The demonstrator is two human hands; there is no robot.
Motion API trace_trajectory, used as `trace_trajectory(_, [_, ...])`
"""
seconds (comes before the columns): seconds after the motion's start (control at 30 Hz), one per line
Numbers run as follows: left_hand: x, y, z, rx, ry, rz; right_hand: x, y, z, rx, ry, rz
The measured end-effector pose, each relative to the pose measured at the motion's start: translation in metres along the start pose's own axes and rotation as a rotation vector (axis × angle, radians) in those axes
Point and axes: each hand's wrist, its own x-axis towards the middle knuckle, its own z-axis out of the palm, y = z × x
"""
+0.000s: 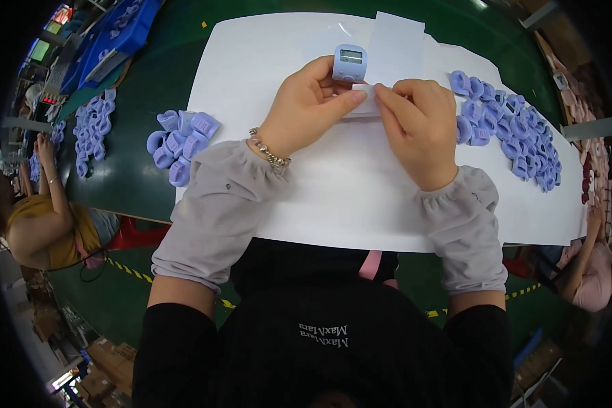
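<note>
A lilac finger tally counter [350,63] with a small grey display stands upright in my left hand [306,105], whose fingers are closed behind it. The left thumb presses on a small white strip [365,90] just below the counter. My right hand [421,119] is closed in a pinch at the right end of that strip. The fingers partly hide the strip, so I cannot tell whether it is paper or a sticker backing. Both hands are over the white sheet [333,197] that covers the table.
A large group of lilac counters [517,129] lies on the sheet's right side. A smaller heap [180,143] is at the left edge. White paper [398,51] lies beyond my hands. Farther left are more counters [94,126], a blue tray [119,41] and a person in yellow [44,228].
</note>
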Motion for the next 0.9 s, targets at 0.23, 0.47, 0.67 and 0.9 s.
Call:
trace_trajectory(0.23, [-0.002, 0.000, -0.001, 0.068, -0.054, -0.003, 0.003, -0.010, -0.003, 0.166, -0.018, 0.185])
trace_trajectory(0.47, [-0.002, 0.001, -0.001, 0.118, -0.082, -0.102, 0.003, -0.007, -0.013, 0.293, -0.166, 0.209])
trace_trajectory(0.67, [-0.004, 0.004, 0.000, 0.007, -0.111, -0.088, 0.004, -0.003, -0.019, 0.864, -0.103, 0.560])
trace_trajectory(0.9, [-0.007, 0.003, 0.000, 0.159, -0.162, 0.040, 0.005, -0.003, -0.019, 1.108, -0.099, 0.641])
